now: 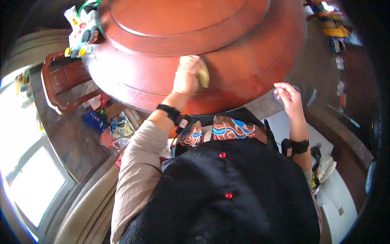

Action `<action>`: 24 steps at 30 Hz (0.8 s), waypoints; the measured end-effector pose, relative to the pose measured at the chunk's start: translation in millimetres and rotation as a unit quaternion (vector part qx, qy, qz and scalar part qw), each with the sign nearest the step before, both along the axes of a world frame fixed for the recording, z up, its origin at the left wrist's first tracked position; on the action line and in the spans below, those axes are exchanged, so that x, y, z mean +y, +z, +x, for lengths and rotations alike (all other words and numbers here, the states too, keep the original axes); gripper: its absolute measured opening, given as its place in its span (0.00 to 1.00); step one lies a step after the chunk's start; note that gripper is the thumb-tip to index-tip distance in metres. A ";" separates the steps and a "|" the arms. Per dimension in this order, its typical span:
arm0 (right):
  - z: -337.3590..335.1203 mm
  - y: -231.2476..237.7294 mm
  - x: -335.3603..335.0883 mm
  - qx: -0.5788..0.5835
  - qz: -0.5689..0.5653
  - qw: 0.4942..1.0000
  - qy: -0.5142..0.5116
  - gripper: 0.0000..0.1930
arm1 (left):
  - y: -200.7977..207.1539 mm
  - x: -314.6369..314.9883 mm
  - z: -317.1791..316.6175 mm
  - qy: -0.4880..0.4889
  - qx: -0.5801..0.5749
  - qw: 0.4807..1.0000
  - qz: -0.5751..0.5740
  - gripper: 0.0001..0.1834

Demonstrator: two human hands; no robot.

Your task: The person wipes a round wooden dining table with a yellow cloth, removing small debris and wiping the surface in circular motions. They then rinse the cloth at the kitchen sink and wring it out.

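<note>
My left hand (187, 79) is pressed on the reddish-brown round table (239, 81), its fingers closed over a yellow cloth (204, 76). The cloth's folded edge sticks out on the right side of the hand; the rest is hidden under the palm. Just in front of the fingers runs the rim of a raised round turntable (191, 18). My right hand (289, 99) hovers off the table's right edge, touching nothing that I can see. Its fingers are loosely bent and apart, with nothing visible in them.
A carved wooden chair (67, 79) stands left of the table. Bottles and packages (83, 36) crowd the table's far left edge. Bags and boxes (118, 124) lie on the floor at left. A white surface (339, 203) with items on it is at lower right.
</note>
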State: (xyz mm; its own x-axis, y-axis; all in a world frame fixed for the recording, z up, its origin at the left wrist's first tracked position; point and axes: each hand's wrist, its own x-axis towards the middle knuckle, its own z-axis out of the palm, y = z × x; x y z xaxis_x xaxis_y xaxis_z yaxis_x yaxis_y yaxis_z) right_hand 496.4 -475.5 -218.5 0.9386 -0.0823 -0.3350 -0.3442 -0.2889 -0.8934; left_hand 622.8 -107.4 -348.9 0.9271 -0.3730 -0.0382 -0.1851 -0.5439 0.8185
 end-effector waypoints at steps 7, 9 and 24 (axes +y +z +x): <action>23.2 3.3 25.8 0.000 -0.014 0.999 0.047 0.11 | -11.7 115.5 -3.7 -0.043 0.014 0.999 0.020 0.17; 27.9 4.4 25.1 0.001 -0.036 0.998 0.058 0.11 | 2.7 160.1 1.6 0.311 0.318 0.802 -0.398 0.13; 69.6 17.5 53.3 -0.004 -0.057 0.992 0.111 0.11 | 12.0 206.5 -27.9 0.304 -0.272 0.881 0.241 0.11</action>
